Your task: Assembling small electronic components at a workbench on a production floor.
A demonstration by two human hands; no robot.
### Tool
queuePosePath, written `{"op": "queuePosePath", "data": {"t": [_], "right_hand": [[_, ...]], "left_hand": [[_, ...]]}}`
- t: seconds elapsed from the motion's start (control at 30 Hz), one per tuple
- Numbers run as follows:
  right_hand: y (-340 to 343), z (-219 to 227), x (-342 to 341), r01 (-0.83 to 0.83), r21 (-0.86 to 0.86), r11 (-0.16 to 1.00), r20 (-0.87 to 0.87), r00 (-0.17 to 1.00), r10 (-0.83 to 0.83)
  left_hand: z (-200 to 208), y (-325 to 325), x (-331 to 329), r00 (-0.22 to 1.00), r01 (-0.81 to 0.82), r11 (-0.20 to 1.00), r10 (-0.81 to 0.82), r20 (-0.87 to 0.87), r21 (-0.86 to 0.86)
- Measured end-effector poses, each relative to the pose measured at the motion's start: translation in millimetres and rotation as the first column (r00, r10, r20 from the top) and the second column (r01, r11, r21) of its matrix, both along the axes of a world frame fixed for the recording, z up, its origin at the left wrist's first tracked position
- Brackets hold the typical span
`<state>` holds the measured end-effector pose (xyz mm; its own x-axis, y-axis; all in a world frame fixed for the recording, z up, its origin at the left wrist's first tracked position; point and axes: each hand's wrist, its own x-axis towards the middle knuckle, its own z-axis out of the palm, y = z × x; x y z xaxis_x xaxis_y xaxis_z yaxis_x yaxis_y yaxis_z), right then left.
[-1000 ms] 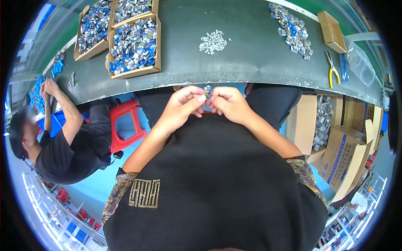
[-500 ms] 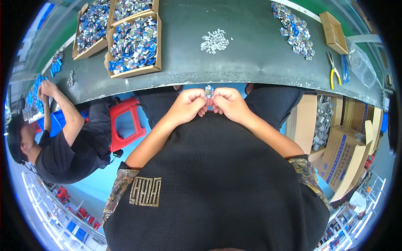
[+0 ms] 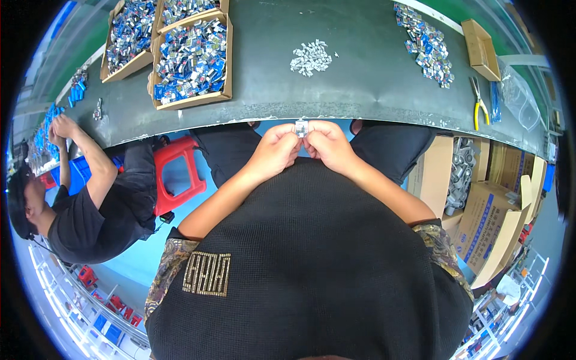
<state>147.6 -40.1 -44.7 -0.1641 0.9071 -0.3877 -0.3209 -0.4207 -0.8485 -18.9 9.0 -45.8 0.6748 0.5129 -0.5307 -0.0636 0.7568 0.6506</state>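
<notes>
Hardly anything has changed since the earlier frames: both hands stay pressed together at the near edge of the dark green worktable (image 3: 360, 78), with the view only slightly shifted. The left hand (image 3: 275, 151) and the right hand (image 3: 329, 146) each pinch, with closed fingertips, one small square silvery-white part (image 3: 301, 128), held between them just off the table edge, above the person's lap. At about eleven o'clock from the hands sit two shallow brown cardboard trays: the nearer tray (image 3: 193, 55) and the farther tray (image 3: 123, 39) beside it, both filled with blue and silver small parts. At twelve o'clock lies one loose heap of small white parts (image 3: 311, 57). Toward one o'clock spreads one scattered pile of blue and silver parts (image 3: 425, 43), with one small closed brown cardboard box (image 3: 481, 41) just beside it and one pair of yellow-handled pliers (image 3: 477, 105) below that. At three to four o'clock stand brown cardboard cartons with blue print (image 3: 489, 219); their number cannot be told. At nine o'clock a co-worker in a black shirt (image 3: 90, 210) sits next to one red plastic stool (image 3: 175, 174).
</notes>
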Motion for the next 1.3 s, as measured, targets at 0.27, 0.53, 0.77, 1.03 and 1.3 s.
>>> {"op": "queuePosePath", "data": {"t": [0.27,0.53,0.77,1.03,1.3], "right_hand": [[-4,-9,-3,0.027,0.031,0.999,-0.048,0.998,-0.026],[1,-14,0,-0.001,0.009,1.0,-0.024,1.0,0.001],[-8,9,5,-0.133,0.204,0.97,0.369,0.928,0.049],[11,68,16,-0.243,0.419,0.875,0.532,0.846,-0.02],[9,58,59,0.021,0.397,0.918,0.526,0.814,-0.246]], "left_hand": [[2,-3,0,1.0,-0.005,1.0,0.005,-0.005,0.013],[2,2,-2,1.0,0.001,0.999,-0.001,-0.017,0.037],[24,1,-19,0.971,0.139,0.865,-0.024,-0.237,0.481],[80,14,-42,0.88,-0.128,0.479,0.459,-0.123,0.868],[145,136,-88,0.403,0.373,0.299,0.801,-0.443,0.879]]}}
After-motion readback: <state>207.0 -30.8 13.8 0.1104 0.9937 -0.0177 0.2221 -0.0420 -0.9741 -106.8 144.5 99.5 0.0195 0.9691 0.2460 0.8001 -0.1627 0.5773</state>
